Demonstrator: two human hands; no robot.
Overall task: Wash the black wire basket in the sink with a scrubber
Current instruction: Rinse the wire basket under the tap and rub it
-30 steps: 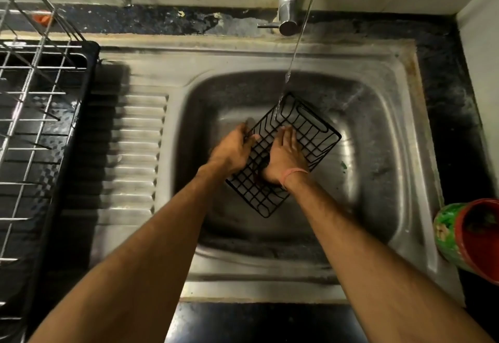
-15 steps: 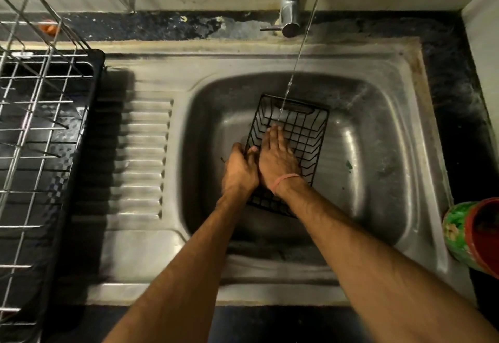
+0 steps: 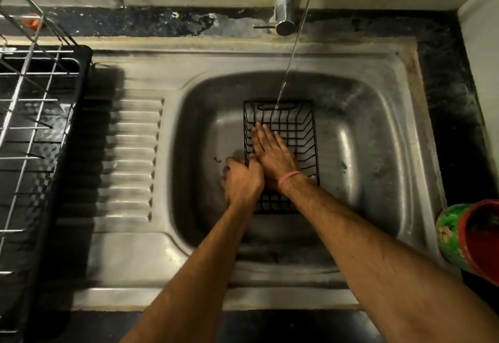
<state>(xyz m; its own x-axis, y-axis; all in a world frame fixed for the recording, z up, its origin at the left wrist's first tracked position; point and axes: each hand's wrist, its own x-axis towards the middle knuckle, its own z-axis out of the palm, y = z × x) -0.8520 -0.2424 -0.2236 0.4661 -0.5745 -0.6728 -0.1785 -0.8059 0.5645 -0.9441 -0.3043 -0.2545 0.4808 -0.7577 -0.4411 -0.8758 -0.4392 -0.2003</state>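
Observation:
The black wire basket (image 3: 298, 129) lies in the steel sink (image 3: 378, 153), its long side running away from me, and a thin water stream falls onto its far end. My left hand (image 3: 243, 180) grips the basket's left rim with curled fingers. My right hand (image 3: 272, 153) lies flat inside the basket, fingers straight and pressing on the wires, a pink band on the wrist. No scrubber shows; whatever is under the right palm is hidden.
The tap (image 3: 286, 0) stands at the back of the sink with water running. A ribbed draining board (image 3: 129, 159) lies left of the basin, with a wire dish rack (image 3: 32, 116) beyond it. A red and green container (image 3: 469, 237) sits at the right edge.
The basket has turned from a diagonal position to square with the sink. My right hand has slid further along its inside, and my left hand has shifted toward the near left rim.

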